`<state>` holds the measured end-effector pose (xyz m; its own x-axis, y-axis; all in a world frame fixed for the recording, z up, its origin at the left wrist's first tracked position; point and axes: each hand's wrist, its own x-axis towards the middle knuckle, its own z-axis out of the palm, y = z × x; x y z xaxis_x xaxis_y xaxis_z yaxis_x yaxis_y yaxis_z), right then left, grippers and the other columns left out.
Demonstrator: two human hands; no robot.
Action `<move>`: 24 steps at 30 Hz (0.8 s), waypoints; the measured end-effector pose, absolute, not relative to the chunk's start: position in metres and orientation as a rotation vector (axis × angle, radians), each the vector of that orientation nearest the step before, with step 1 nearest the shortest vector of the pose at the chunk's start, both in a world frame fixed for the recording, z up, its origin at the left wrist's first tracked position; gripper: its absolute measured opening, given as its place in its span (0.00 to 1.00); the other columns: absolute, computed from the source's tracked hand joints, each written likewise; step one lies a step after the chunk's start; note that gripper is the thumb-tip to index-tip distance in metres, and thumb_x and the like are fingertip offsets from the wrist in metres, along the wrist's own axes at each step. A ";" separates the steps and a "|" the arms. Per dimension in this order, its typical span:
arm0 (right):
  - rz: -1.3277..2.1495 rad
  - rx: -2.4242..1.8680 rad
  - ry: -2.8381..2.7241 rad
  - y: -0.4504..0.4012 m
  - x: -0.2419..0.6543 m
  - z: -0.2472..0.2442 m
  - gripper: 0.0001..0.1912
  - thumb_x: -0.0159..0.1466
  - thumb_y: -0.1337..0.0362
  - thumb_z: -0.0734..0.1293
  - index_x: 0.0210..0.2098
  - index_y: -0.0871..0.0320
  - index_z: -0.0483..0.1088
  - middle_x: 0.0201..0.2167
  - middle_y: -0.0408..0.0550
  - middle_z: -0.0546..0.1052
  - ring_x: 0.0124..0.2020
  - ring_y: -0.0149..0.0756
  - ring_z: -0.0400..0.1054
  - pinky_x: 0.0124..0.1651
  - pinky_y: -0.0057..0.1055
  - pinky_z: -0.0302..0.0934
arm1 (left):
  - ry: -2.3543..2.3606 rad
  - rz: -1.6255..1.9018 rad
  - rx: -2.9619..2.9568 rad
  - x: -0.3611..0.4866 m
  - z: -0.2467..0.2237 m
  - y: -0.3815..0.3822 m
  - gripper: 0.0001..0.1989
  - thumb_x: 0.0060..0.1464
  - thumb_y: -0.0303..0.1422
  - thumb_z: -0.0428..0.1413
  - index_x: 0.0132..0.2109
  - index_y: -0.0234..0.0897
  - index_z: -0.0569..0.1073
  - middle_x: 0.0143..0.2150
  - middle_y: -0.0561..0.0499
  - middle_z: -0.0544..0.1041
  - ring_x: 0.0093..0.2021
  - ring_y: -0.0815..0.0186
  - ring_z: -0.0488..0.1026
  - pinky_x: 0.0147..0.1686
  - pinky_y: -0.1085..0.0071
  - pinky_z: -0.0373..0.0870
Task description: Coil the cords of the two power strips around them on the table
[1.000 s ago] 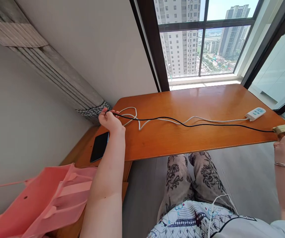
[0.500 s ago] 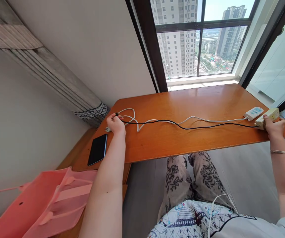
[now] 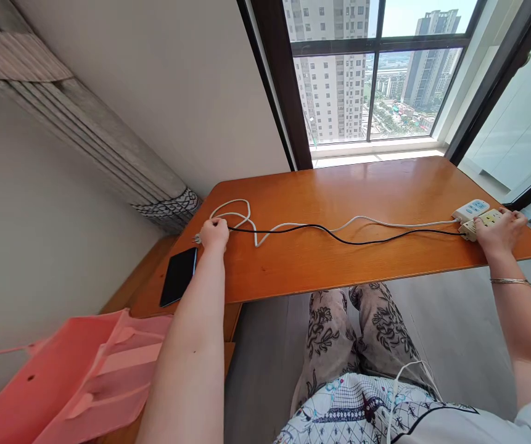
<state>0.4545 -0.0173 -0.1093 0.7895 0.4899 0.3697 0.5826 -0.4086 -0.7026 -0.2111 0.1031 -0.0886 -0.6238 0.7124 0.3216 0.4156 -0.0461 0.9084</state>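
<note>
My left hand (image 3: 214, 234) is closed on the left end of a black cable (image 3: 353, 242) at the table's left side. The cable runs right to a cream power strip (image 3: 488, 221), which my right hand (image 3: 501, 233) grips at its right end, fingers wrapped over it. Just behind it lies a white power strip (image 3: 471, 210). Its white cord (image 3: 293, 224) crosses the table beside the black cable and loops near my left hand, its plug (image 3: 197, 238) partly showing at the left. What sits at the black cable's left end is hidden in my fist.
A black tablet (image 3: 178, 275) lies at the left edge of the orange-brown table (image 3: 288, 271). A pink plastic container (image 3: 80, 364) stands at the lower left. Behind the table are a window (image 3: 376, 92) and a gathered curtain (image 3: 103, 142).
My right hand has shifted left with the cream power strip, now closer beside the white one. My left hand has moved slightly down, and the black plug end is no longer visible.
</note>
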 end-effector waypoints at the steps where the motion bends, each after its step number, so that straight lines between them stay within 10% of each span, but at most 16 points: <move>1: -0.184 -2.049 -0.894 -0.015 0.447 -0.109 0.27 0.50 0.64 0.74 0.49 0.59 0.67 0.62 0.71 0.59 0.66 0.61 0.52 0.67 0.53 0.43 | 2.059 1.737 1.149 -0.212 -0.088 0.104 0.15 0.46 0.16 0.56 0.25 0.38 0.61 0.23 0.57 0.51 0.38 0.61 0.66 0.52 0.61 0.61; 8: -0.026 -1.485 -1.688 0.013 0.349 -0.104 0.21 0.60 0.51 0.68 0.49 0.54 0.73 0.53 0.57 0.73 0.58 0.54 0.64 0.63 0.55 0.52 | 2.001 1.876 1.303 -0.169 -0.066 0.103 0.08 0.51 0.18 0.53 0.35 0.36 0.71 0.35 0.51 0.66 0.41 0.64 0.67 0.54 0.66 0.64; 12: 0.162 -1.268 -2.221 0.018 0.268 -0.103 0.40 0.58 0.43 0.71 0.64 0.53 0.64 0.66 0.59 0.65 0.67 0.56 0.58 0.68 0.56 0.49 | 1.382 1.364 1.782 -0.113 -0.060 0.082 0.06 0.49 0.28 0.61 0.37 0.39 0.77 0.43 0.48 0.76 0.52 0.58 0.71 0.61 0.64 0.61; 17: 0.034 -1.224 -2.638 0.035 0.206 -0.104 0.61 0.51 0.40 0.74 0.73 0.60 0.48 0.73 0.63 0.51 0.74 0.64 0.41 0.71 0.66 0.27 | 1.128 0.943 1.962 -0.071 -0.078 0.064 0.28 0.26 0.27 0.73 0.42 0.41 0.79 0.58 0.42 0.76 0.70 0.47 0.60 0.72 0.57 0.39; 20: -0.014 -1.394 -2.691 0.052 0.199 -0.098 0.54 0.55 0.42 0.73 0.71 0.63 0.54 0.66 0.65 0.64 0.70 0.63 0.51 0.71 0.66 0.31 | 1.341 0.741 2.170 -0.072 -0.091 0.067 0.32 0.31 0.30 0.72 0.49 0.41 0.77 0.63 0.40 0.72 0.71 0.45 0.58 0.72 0.51 0.35; 24: 0.030 -1.570 -2.817 0.057 0.200 -0.087 0.23 0.62 0.54 0.69 0.53 0.60 0.73 0.52 0.60 0.76 0.55 0.53 0.70 0.61 0.46 0.60 | 1.711 0.112 2.544 -0.088 -0.095 0.076 0.25 0.57 0.33 0.56 0.61 0.33 0.70 0.62 0.35 0.73 0.64 0.48 0.68 0.67 0.52 0.56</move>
